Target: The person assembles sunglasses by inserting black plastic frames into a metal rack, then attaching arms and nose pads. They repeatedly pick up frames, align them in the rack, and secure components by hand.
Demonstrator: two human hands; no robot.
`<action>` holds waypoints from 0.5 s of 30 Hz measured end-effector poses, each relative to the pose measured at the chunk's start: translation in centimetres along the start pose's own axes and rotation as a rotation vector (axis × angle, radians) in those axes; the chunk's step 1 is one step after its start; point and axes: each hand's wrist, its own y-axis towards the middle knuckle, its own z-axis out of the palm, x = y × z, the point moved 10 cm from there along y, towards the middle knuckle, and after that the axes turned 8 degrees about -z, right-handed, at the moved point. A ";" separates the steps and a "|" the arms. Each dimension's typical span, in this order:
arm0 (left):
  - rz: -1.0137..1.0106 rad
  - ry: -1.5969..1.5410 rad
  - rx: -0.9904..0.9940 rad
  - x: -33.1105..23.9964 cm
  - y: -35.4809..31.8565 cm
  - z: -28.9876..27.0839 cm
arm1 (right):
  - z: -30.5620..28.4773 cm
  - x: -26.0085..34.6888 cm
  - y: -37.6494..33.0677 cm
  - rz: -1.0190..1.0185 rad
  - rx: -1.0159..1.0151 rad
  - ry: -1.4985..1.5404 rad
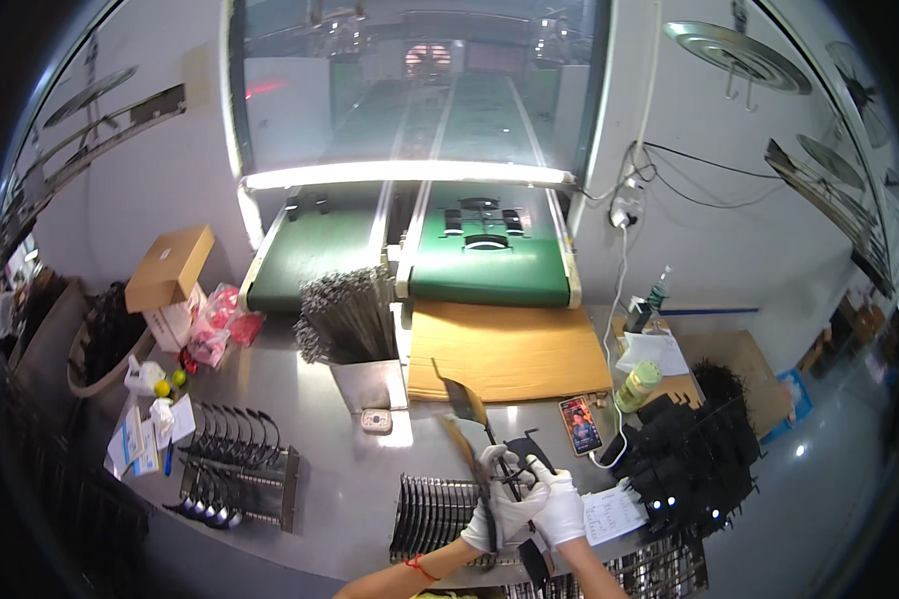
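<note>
Both my hands wear white gloves and meet at the front of the metal table. My left hand (pixel 504 511) is closed round a black frame with curved panels (pixel 464 401), which rises tilted to the upper left. My right hand (pixel 561 509) presses close beside it, fingers bent onto the middle of the same frame. The gloves hide most of its centre. Just left of them stands a rack of dark curved pieces (pixel 432 514). A written paper sheet (pixel 614 514) lies right of my right hand.
A similar frame (pixel 484 222) rests on the green conveyor belt (pixel 440 275). Thin rods (pixel 350 309) fill a metal holder. Also around are a cardboard sheet (pixel 509 349), a phone (pixel 580 425) on a cable, a bottle (pixel 637 387), a black parts pile (pixel 694 459) and another rack (pixel 288 489).
</note>
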 end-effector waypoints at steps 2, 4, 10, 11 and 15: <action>-0.052 0.096 0.067 0.0 0.3 0.7 | 1.6 -1.3 0.4 0.031 -0.037 -0.012; -0.284 0.080 0.072 2.5 0.8 -1.5 | 2.2 3.3 -1.0 -0.343 -0.062 -0.389; -0.726 -1.100 0.055 0.2 3.7 -9.3 | 1.5 -5.7 -2.3 -0.017 0.012 0.010; -0.657 -1.208 0.161 -0.3 4.3 -10.1 | 4.5 -9.8 -3.5 0.049 0.139 0.281; -0.515 -1.186 0.241 -0.2 4.4 -13.1 | 8.3 -9.8 -5.7 0.011 0.287 0.286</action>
